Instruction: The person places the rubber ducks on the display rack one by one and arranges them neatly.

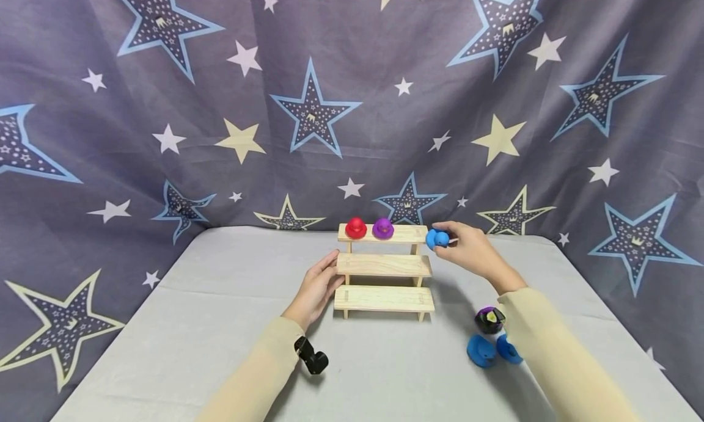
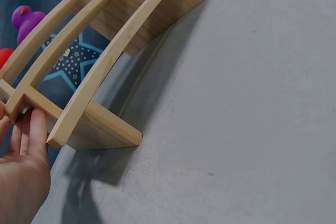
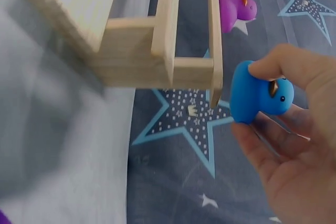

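A three-tier wooden stand (image 1: pixel 384 264) stands on the table. On its top tier sit a red rubber duck (image 1: pixel 355 228) and, to the right, a purple rubber duck (image 1: pixel 383 228). My left hand (image 1: pixel 315 291) grips the left end of the stand at the middle shelf, its fingers (image 2: pixel 35 129) against the wood in the left wrist view. With thumb and fingers, my right hand (image 1: pixel 470 248) pinches a blue rubber duck (image 3: pixel 247 95) just past the top tier's right end. That duck is tipped on its side in the right wrist view.
Near my right forearm, two more blue ducks (image 1: pixel 481 351) lie on the grey tabletop (image 1: pixel 231 300), one partly behind the sleeve. Beside them is a dark purple and black piece (image 1: pixel 489 319) with a yellow patch. A star-patterned curtain (image 1: pixel 352 129) hangs behind the table.
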A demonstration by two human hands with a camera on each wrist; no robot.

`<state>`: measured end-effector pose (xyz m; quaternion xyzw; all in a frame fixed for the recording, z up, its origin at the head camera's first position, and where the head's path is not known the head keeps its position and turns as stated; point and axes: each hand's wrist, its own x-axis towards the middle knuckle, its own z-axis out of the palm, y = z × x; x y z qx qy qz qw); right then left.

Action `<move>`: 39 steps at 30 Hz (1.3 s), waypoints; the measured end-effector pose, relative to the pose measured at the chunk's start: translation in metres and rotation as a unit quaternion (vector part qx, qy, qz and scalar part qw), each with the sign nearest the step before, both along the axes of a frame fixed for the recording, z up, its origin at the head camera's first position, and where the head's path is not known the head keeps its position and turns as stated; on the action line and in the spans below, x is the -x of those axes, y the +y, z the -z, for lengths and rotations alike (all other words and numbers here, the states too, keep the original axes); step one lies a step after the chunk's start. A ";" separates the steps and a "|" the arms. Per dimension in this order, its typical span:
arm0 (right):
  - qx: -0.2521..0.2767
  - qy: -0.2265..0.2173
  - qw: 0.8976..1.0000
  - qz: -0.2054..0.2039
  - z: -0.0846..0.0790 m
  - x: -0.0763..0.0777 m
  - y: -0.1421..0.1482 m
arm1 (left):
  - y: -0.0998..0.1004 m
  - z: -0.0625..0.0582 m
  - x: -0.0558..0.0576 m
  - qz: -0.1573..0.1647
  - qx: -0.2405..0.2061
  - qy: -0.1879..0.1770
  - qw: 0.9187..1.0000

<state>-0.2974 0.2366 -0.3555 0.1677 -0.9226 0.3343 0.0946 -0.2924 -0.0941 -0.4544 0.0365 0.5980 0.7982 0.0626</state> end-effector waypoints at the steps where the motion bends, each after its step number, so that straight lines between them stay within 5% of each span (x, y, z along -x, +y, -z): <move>1: 0.005 0.000 1.000 -0.002 0.000 0.001 -0.003 | 0.000 0.000 0.000 0.001 0.000 0.002 1.000; 20: 0.014 0.021 1.000 -0.005 -0.003 0.027 -0.039 | 0.000 -0.002 -0.001 -0.001 -0.005 -0.003 1.000; 39: 0.069 -0.027 0.996 0.050 0.018 0.035 -0.049 | 0.000 -0.001 -0.001 0.000 -0.011 -0.003 1.000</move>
